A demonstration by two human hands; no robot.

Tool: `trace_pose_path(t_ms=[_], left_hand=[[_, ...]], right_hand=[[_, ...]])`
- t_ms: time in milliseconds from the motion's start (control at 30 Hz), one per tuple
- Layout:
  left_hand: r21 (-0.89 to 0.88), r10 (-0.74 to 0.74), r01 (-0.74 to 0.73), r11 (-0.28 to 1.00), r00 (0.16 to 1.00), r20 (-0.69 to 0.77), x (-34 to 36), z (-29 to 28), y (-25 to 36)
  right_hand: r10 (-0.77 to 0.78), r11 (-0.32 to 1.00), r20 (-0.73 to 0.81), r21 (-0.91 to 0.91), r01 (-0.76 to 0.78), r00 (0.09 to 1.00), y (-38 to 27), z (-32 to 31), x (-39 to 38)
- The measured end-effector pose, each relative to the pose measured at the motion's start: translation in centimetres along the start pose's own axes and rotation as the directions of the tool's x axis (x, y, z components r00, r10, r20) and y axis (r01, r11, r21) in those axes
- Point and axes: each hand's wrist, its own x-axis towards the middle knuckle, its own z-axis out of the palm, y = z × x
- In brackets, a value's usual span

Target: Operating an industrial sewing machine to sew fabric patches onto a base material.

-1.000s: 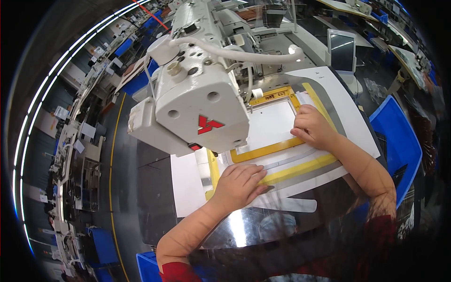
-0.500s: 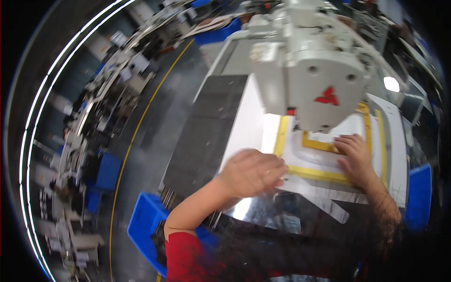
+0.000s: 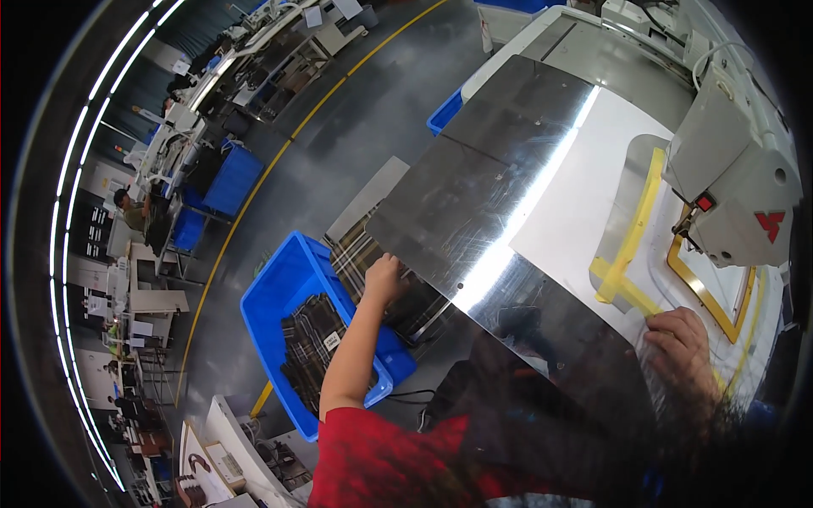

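My left hand [image 3: 383,279] reaches down beside the table's left edge, its fingers closed at a stack of plaid cloth [image 3: 415,303]; the fingertips are partly hidden. To the right, my right hand [image 3: 682,343] lies open with bent fingers on a white template sheet [image 3: 559,203] near a strip of yellow tape [image 3: 635,229]. Just beyond that hand, a yellow-edged frame [image 3: 707,296] rests on the sheet. Above it stands the head of a white sewing machine [image 3: 732,173] with a red mark.
A blue bin [image 3: 292,292] holding folded plaid pieces [image 3: 313,343] stands left of the shiny metal tabletop [image 3: 483,169]. A yellow floor line [image 3: 296,131] runs along the aisle. Across it are workbenches, more blue bins [image 3: 233,179] and a person [image 3: 131,212].
My view has swung left. My left hand has moved from the yellow tape down to the plaid cloth beside the table. My right hand has drawn back from the yellow-edged frame.
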Motion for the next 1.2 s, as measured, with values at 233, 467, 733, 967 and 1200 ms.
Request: trace_pose_path(t_ms=[233,467,733,967,1200], left_hand=[[0.079,-0.105,0.084,0.993,0.945,0.310,2.6,-0.2,-2.5],[-0.961,-0.588,0.004,-0.277,0.790,0.173,-3.1,-8.9,-7.4],[-0.955,-0.091,0.080,0.286,0.994,0.056,5.0,-21.7,9.8],[-0.515,0.597,-0.488,0.705,0.800,0.059,10.6,-17.5,26.9],[-0.309,0.494,-0.393,0.866,0.766,0.412,18.5,-18.8,27.5]], right_hand=[[-0.001,1.000,0.015,0.028,0.000,1.000,-1.4,-0.2,-0.7],[-0.002,0.987,0.208,0.155,-0.030,0.978,-0.8,1.6,-1.3],[-0.025,0.998,0.233,0.064,0.010,0.972,-3.3,0.5,-0.9],[0.031,0.998,0.269,0.051,-0.046,0.963,-5.4,-0.5,-2.3],[0.042,0.997,0.052,-0.064,-0.039,0.998,-1.7,0.3,1.2]])
